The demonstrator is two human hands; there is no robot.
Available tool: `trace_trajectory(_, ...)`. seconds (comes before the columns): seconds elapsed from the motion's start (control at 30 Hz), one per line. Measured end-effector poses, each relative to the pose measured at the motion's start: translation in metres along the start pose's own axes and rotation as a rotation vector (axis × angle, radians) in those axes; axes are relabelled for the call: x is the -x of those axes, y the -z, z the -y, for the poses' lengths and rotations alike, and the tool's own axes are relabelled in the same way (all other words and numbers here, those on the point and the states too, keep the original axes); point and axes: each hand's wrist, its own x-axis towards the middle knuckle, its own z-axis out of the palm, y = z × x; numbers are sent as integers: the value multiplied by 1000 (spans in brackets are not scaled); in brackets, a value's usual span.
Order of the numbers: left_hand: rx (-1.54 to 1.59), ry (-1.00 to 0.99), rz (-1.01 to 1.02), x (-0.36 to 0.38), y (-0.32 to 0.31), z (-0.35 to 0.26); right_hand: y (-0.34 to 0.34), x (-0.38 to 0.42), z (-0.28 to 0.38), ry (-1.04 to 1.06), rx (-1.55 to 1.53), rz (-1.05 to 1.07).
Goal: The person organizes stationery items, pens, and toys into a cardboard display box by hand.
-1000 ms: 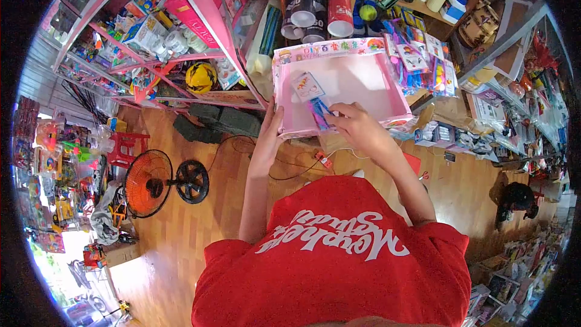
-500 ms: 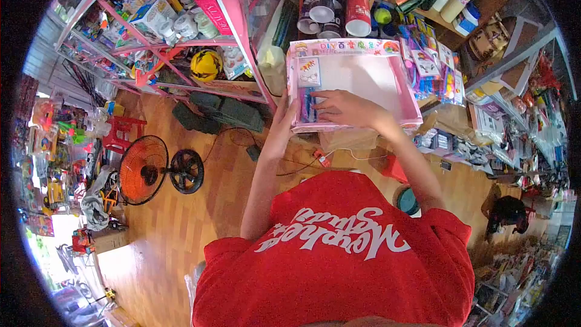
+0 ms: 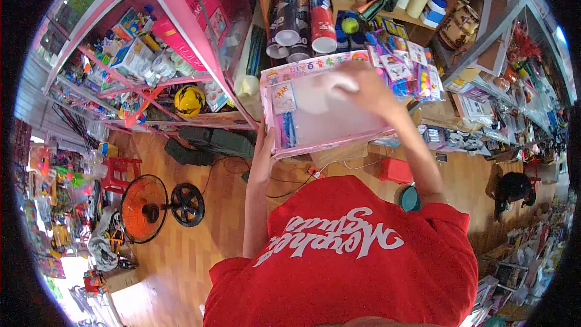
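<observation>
A pink-edged shallow box point(image 3: 333, 147) with a printed back rim lies open in front of me, and its inside is white. In its left part are a small picture card point(image 3: 284, 98) and a blue and purple packet point(image 3: 288, 130). My left hand point(image 3: 265, 139) grips the box's left side near the front corner. Over the back right of the box is my right hand point(image 3: 367, 88), smeared by motion, with its fingers closed on a white, soft-looking piece point(image 3: 344, 82). Blur hides what that piece is.
Dark and red tubes point(image 3: 323, 30) stand behind the box. Packets of colourful pens point(image 3: 402, 66) lie to its right. A pink-framed glass case point(image 3: 175, 18) rises at the left. On the wooden floor are an orange fan point(image 3: 144, 209) and a red stool point(image 3: 121, 174).
My right hand has left the packet at the box's left and moved right and back, now with a white piece in its fingers. My left hand stays on the box's side. The view has shifted.
</observation>
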Motion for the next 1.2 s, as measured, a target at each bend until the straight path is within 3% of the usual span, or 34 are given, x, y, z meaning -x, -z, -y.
trace_trajectory(0.07, 37, -24, -12, 0, -2, 0, 24, 8, -28, -280, 329, -216)
trace_trajectory(0.1, 36, -20, -14, 0, -2, 0, 33, 14, -31, -439, 626, -275)
trace_trajectory(0.13, 34, -16, -14, 0, -1, 1, 37, 23, -45, -492, 683, -274)
trace_trajectory(0.2, 26, -24, -6, 1, 0, 2, 44, 35, -49, -607, 634, -160)
trace_trajectory(0.3, 13, -39, 28, 0, 1, 2, 34, 43, -64, -630, 566, -158)
trace_trajectory(0.4, 16, -2, 69, 1, 4, 0, 35, 44, -77, -525, 254, -257)
trace_trajectory(0.57, 19, -7, -4, 5, -2, -5, 52, 33, -39, -472, 34, -480)
trace_trajectory(0.67, 42, 0, 9, 9, -7, -11, 62, 28, 25, -510, -207, -363)
trace_trajectory(0.73, 10, 18, -23, 14, -11, -18, 42, 35, 33, -412, -403, -183)
trace_trajectory(0.77, 60, -7, 40, 8, -6, -11, 30, 36, 41, -422, -697, -91)
trace_trajectory(0.83, 21, -15, 11, 11, -9, -15, 9, 38, 48, -477, -839, 150)
trace_trajectory(0.93, -3, -18, 0, 6, -5, -10, -14, 32, 54, -525, -889, 254)
trace_trajectory(1.2, -20, -18, 6, 8, -7, -12, -70, 5, 55, -412, -703, 181)
